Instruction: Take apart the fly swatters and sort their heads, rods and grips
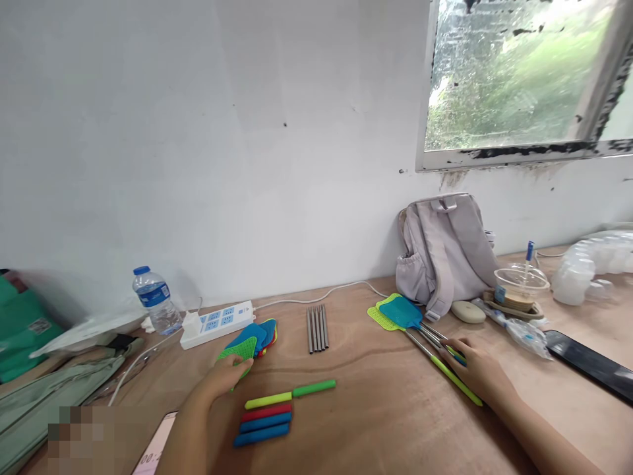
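Observation:
My left hand (223, 375) is closed on the edge of a green mesh fly swatter head (239, 351), which lies over a small pile of blue swatter heads (258, 331) with red and yellow ones partly hidden beneath. On the right, my right hand (473, 369) curls its fingers round the handle of a blue fly swatter (400, 310). A yellow-green fly swatter (384, 318) with a metal rod lies alongside it. Between my hands lie several metal tubes (318, 330) in a row. Nearer me are loose plastic handles: yellow (268, 400), green (314, 388), red (267, 412) and blue (266, 423).
A white power strip (217, 324) and a water bottle (157, 300) stand near the wall at left. Behind the swatters are a grey backpack (448, 254) and a cup with a straw (520, 287). A phone (155, 445) and a black case (591, 366) lie on the wooden table (366, 422).

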### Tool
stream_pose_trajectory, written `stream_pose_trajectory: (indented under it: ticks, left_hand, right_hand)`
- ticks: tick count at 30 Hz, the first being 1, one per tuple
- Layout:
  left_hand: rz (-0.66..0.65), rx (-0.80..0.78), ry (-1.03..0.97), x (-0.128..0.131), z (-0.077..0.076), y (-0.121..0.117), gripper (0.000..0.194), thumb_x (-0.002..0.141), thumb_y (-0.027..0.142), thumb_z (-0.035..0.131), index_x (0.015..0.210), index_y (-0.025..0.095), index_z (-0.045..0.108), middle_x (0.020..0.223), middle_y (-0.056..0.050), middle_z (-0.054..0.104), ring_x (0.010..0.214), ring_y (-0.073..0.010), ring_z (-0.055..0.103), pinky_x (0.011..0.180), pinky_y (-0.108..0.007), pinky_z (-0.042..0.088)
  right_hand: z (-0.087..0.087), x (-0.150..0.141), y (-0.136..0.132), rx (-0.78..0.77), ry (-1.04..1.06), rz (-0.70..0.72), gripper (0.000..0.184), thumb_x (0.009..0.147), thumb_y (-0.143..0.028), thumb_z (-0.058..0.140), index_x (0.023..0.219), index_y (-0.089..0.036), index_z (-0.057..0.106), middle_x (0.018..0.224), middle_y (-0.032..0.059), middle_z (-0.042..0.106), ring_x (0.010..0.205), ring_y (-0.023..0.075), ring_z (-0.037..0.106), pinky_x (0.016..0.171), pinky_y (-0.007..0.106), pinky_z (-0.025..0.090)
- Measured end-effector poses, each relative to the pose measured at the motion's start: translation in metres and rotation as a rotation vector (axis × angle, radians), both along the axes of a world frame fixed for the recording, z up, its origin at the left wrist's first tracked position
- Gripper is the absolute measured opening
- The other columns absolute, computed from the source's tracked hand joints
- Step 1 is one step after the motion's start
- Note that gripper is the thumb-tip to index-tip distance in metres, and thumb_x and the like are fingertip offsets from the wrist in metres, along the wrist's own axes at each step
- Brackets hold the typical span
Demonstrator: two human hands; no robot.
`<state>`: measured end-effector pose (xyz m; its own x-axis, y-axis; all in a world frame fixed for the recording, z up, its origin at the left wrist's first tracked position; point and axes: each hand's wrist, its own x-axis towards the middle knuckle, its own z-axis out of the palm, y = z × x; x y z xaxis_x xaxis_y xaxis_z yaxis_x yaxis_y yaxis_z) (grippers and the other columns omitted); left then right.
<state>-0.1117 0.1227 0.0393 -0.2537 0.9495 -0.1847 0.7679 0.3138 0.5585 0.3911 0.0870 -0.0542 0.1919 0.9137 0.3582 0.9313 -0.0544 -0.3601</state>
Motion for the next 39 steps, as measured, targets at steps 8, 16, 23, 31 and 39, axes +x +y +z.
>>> stream_pose_trajectory:
  ticks: [8,16,23,31,39]
  left_hand:
    - [0.012,0.019,0.009,-0.001,0.002,-0.001,0.031,0.061,0.048,0.052,0.072,0.019,0.059,0.074,-0.006,0.069,0.080,-0.0280,0.063,0.064,-0.032,0.046]
    - [0.032,0.046,0.023,0.000,0.010,-0.003,0.032,0.063,0.047,0.051,0.076,0.019,0.059,0.076,-0.008,0.068,0.080,-0.0305,0.063,0.066,-0.034,0.046]
    - [-0.110,0.146,-0.065,0.027,0.030,-0.009,0.035,0.068,0.046,0.050,0.087,0.019,0.061,0.102,-0.006,0.066,0.101,-0.0255,0.057,0.085,-0.030,0.043]
    - [-0.567,0.135,-0.320,0.124,0.051,-0.068,0.048,0.078,0.050,0.048,0.119,0.024,0.048,0.125,-0.005,0.053,0.113,-0.0214,0.049,0.094,-0.030,0.037]
    - [-0.651,0.370,-0.293,0.187,0.032,-0.103,0.034,0.090,0.031,0.027,0.119,0.021,0.042,0.119,-0.012,0.055,0.108,-0.0217,0.050,0.089,-0.033,0.037]
  right_hand:
    - [0.006,-0.010,-0.001,-0.042,-0.063,-0.056,0.029,0.078,-0.046,0.045,0.084,-0.023,0.062,0.085,0.0061,0.066,0.075,0.0260,0.062,0.063,0.034,0.041]
    - [0.006,-0.013,0.000,-0.062,-0.030,-0.076,0.027,0.080,-0.044,0.038,0.077,-0.023,0.054,0.081,0.0073,0.066,0.076,0.0274,0.061,0.065,0.037,0.040]
    - [0.044,-0.036,-0.015,0.313,0.141,0.035,0.032,0.081,-0.050,0.038,0.080,-0.021,0.052,0.080,0.0083,0.059,0.071,0.0239,0.057,0.066,0.035,0.042]
    - [0.092,-0.133,-0.039,0.245,0.993,0.494,0.026,0.076,-0.046,0.058,0.082,-0.022,0.049,0.065,-0.0029,0.048,0.055,0.0133,0.048,0.050,0.025,0.042]
    - [0.124,-0.190,-0.039,0.157,1.540,0.526,0.028,0.069,-0.046,0.065,0.073,-0.022,0.051,0.063,-0.0028,0.049,0.062,0.0155,0.051,0.061,0.030,0.045]
